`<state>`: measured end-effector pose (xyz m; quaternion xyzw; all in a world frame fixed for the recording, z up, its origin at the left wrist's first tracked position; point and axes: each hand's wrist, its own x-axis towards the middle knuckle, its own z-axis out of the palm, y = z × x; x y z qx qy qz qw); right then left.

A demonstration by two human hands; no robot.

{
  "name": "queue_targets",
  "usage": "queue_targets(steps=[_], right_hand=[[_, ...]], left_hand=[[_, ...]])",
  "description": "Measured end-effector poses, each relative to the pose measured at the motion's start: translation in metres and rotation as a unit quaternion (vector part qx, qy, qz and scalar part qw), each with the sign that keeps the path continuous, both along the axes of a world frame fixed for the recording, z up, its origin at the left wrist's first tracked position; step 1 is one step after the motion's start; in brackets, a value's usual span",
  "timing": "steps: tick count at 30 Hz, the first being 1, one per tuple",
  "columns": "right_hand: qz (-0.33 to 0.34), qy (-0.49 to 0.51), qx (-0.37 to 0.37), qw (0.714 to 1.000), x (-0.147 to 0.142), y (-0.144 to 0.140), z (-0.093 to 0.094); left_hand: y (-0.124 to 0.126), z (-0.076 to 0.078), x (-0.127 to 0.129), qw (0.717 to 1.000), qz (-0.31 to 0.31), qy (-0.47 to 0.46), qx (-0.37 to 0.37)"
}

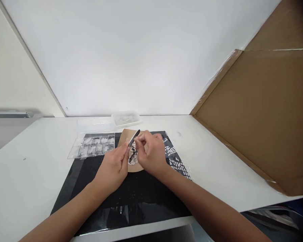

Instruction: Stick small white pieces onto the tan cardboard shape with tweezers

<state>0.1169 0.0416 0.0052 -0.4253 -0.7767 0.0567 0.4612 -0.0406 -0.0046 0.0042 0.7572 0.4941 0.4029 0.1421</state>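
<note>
- Left hand (113,168) closed around a slim dark nail file (134,137), gripped at its lower end, upper end tilted up and to the right.
- Right hand (151,153) pinched shut on a small pale piece at the fingertips (138,143), touching the file; too small to identify for sure.
- Both hands held over a tan cardboard disc (125,136), just above the black mat (131,198) in the middle of the table (27,174).
- On the disc, under the hands: a small cluster of black-and-white bits (133,158), mostly hidden by fingers.
- Left of the hands, near: clear plastic compartment box (93,146), shallow, rectangular, gridded cells with pale translucent pieces; its clear lid (94,125) lay open behind it.
- Behind the disc: small clear lidded tub (126,118), rounded corners, contents whitish, unclear.
- Right of the hands, partly covered by the right wrist: dark sheet with rows of small white squares (178,161), glossy, overlapping the mat's right edge.
- Brown cardboard panel (262,117) stood along the table's right side, matte, taped seam at top-left edge.
- White wall (131,57) at the back, smooth, plain.
- Mat glossy near front edge, speckled with fine pale dust.
- Table white, smooth, few small marks.
</note>
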Motion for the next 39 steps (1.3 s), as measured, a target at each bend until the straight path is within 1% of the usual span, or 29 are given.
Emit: queue_targets(steps=[3, 5, 9, 12, 16, 20, 24, 27, 30, 34, 35, 38, 39], right_hand=[[0.003, -0.018, -0.008, 1.0, -0.0001, -0.0008, -0.0022], [-0.003, -0.012, -0.004, 1.0, -0.0009, -0.0009, -0.0039], [0.011, -0.013, -0.016, 1.0, -0.004, -0.0014, -0.0057], [-0.016, 0.0, -0.013, 1.0, -0.0053, -0.001, -0.0051], [0.014, -0.019, -0.025, 0.999, -0.0028, 0.0019, -0.004], [-0.016, -0.009, -0.012, 1.0, 0.0008, 0.0052, -0.0037], [0.027, -0.033, -0.046, 0.998, 0.0009, 0.0025, -0.0042], [0.011, -0.023, -0.044, 0.999, 0.0003, 0.0008, -0.0046], [0.013, -0.028, -0.041, 0.999, 0.0005, 0.0014, -0.0045], [-0.036, -0.008, -0.023, 0.999, 0.0006, 0.0018, -0.0031], [-0.033, -0.009, -0.023, 0.999, 0.0004, 0.0015, -0.0027], [0.004, -0.026, -0.039, 0.999, -0.0006, 0.0001, -0.0023], [0.004, -0.025, -0.038, 0.999, -0.001, -0.0001, -0.0025]], left_hand=[[-0.0002, -0.001, -0.0002, 1.0, -0.009, 0.003, -0.005], [0.0001, -0.0014, -0.0003, 1.0, -0.002, 0.005, -0.009], [0.001, -0.0016, -0.0004, 1.0, 0.002, 0.008, -0.015], [0.0013, -0.001, 0.0, 1.0, 0.006, 0.007, -0.005], [0.0007, 0.0001, 0.0008, 1.0, 0.006, 0.006, -0.016], [-0.0004, 0.0003, 0.0012, 1.0, 0.004, 0.002, -0.031], [-0.0008, -0.0002, 0.0, 0.999, -0.001, 0.003, -0.04], [-0.0002, -0.0002, -0.0002, 0.999, 0.01, 0.006, -0.032], [-0.0002, -0.0001, 0.0009, 1.0, 0.005, 0.012, -0.026], [-0.0014, 0.0008, 0.0017, 0.999, 0.002, 0.003, -0.033], [-0.0017, 0.0013, 0.0015, 0.999, 0.001, 0.0, -0.039], [-0.002, 0.0028, 0.0002, 0.998, -0.013, -0.005, -0.053], [-0.002, 0.0032, -0.0002, 0.998, -0.014, -0.007, -0.054]])
